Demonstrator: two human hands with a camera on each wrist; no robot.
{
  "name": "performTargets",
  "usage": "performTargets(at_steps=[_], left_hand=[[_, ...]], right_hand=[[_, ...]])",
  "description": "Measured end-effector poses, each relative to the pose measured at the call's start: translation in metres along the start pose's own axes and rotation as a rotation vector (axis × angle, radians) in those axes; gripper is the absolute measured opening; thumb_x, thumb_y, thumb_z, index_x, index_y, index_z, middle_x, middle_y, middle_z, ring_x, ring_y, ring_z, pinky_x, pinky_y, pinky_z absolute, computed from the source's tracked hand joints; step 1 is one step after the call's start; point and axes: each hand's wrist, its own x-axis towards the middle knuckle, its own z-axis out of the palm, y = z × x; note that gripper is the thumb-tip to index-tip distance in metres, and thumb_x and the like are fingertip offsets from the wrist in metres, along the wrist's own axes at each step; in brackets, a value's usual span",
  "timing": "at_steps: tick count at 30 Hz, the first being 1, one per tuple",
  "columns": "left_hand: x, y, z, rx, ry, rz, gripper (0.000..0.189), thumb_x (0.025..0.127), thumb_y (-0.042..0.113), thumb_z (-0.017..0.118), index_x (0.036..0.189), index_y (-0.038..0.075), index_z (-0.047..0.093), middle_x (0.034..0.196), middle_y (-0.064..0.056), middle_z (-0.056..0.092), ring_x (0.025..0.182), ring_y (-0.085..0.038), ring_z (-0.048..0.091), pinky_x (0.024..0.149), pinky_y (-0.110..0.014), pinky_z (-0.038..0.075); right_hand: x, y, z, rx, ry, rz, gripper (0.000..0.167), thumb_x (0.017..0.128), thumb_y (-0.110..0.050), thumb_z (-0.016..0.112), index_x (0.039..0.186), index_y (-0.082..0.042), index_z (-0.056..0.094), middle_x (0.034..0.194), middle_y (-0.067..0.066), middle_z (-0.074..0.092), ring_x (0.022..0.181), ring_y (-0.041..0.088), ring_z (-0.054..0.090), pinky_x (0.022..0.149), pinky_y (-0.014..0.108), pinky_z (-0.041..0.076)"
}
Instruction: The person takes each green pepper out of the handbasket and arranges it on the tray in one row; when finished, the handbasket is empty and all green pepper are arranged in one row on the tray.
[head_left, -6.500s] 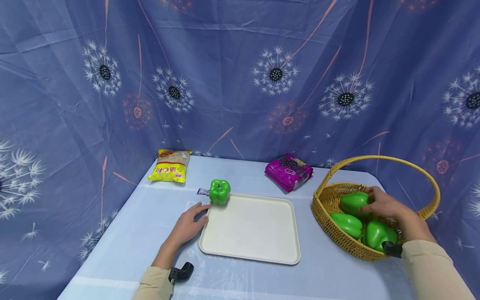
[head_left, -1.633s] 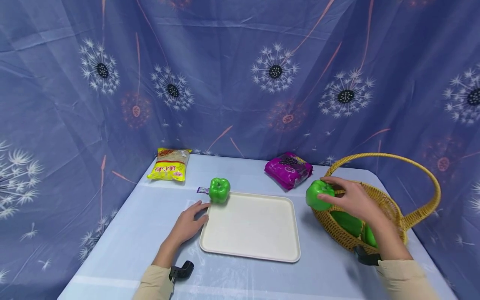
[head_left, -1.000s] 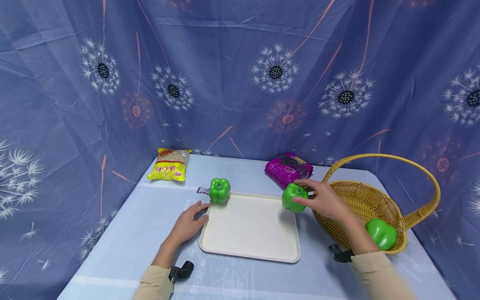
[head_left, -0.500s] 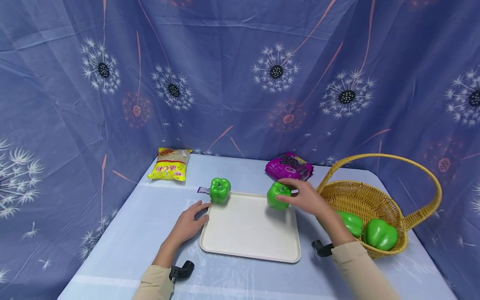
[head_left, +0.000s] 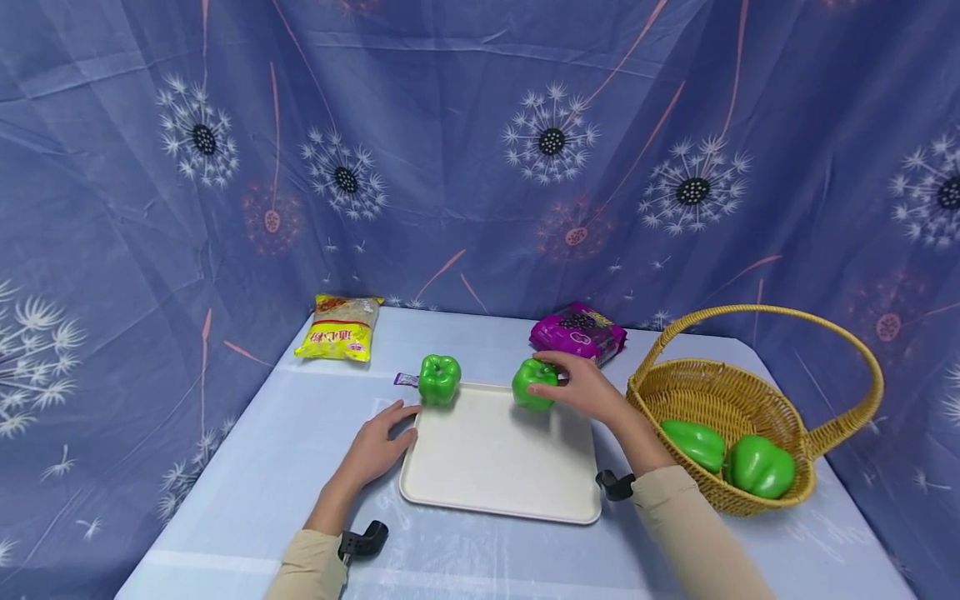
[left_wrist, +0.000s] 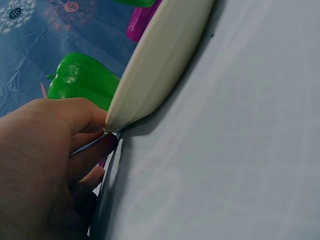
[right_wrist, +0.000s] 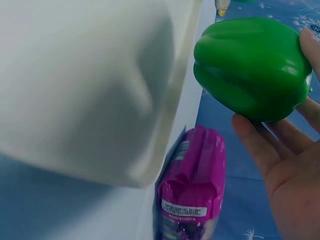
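My right hand (head_left: 588,387) grips a green bell pepper (head_left: 533,386) between thumb and fingers, over the back part of the cream tray (head_left: 495,475). In the right wrist view the same bell pepper (right_wrist: 252,67) hangs apart from the tray's rim. Fingers of my left hand (head_left: 375,448) touch the tray's left edge, fairly straight; the left wrist view shows the left hand (left_wrist: 55,145) at the rim. Another green bell pepper (head_left: 439,380) stands at the tray's back left corner.
A wicker basket (head_left: 712,387) with a tall handle stands at the right, holding two green peppers (head_left: 761,467). Behind the tray lie a purple packet (head_left: 577,332) and, farther left, a yellow bag (head_left: 341,329). A small purple sachet (head_left: 406,380) lies beside the standing pepper.
My right hand has taken a bell pepper out of the basket and carried it left, over the tray. The left hand and tray have stayed in place.
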Motion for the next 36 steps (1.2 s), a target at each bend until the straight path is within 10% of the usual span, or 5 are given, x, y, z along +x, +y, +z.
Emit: performTargets(at_steps=[36], left_hand=[[-0.001, 0.001, 0.000, -0.001, 0.007, 0.031, 0.041, 0.094, 0.024, 0.062, 0.134, 0.017, 0.058, 0.146, -0.018, 0.041, 0.134, -0.039, 0.035, 0.107, -0.058, 0.027]], right_hand=[[0.036, -0.027, 0.063, 0.007, -0.089, -0.036, 0.064, 0.084, -0.048, 0.070, 0.140, -0.023, 0.051, 0.134, 0.000, 0.054, 0.121, 0.014, 0.049, 0.097, 0.030, 0.045]])
